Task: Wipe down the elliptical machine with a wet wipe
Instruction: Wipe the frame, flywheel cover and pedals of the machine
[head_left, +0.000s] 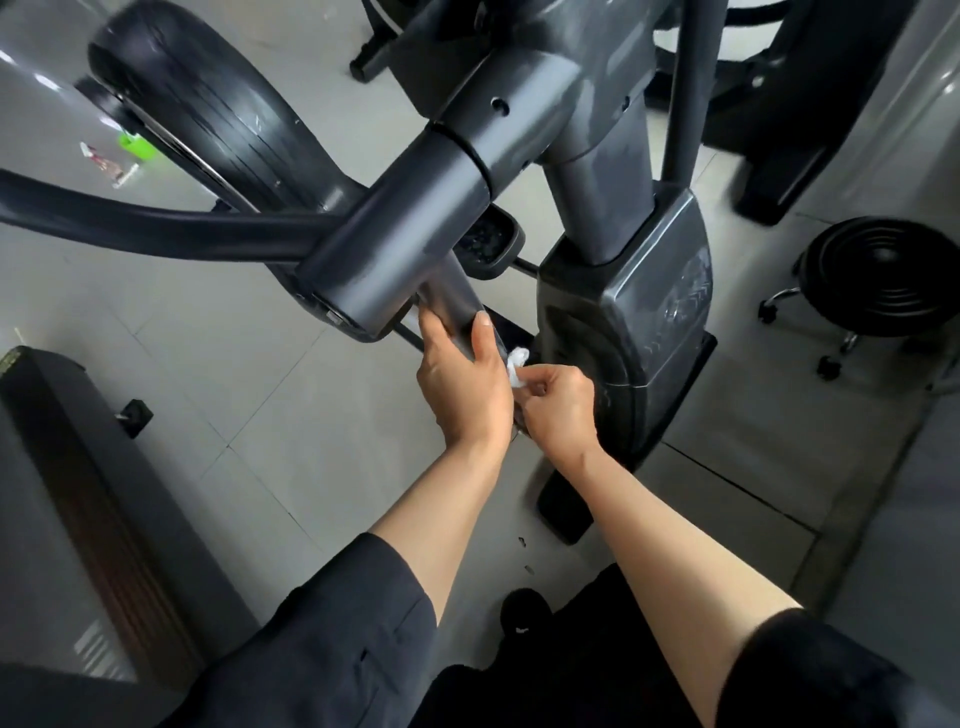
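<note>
The dark grey elliptical machine (524, 109) fills the upper middle of the view, with a thick tube joint (395, 244) and a narrower grey bar (457, 299) running down from it. My left hand (462, 384) grips that bar, thumb on its right side. Just to its right, my right hand (558, 405) pinches a crumpled white wet wipe (517, 366) against the lower part of the bar. The machine's flywheel housing (649, 332) stands right behind the wipe.
A black round stool on castors (883, 280) stands at the right. A dark treadmill edge (78, 467) lies at the left. A green-capped packet (127, 156) lies on the tiled floor at upper left. My black shoe (522, 613) is below the hands.
</note>
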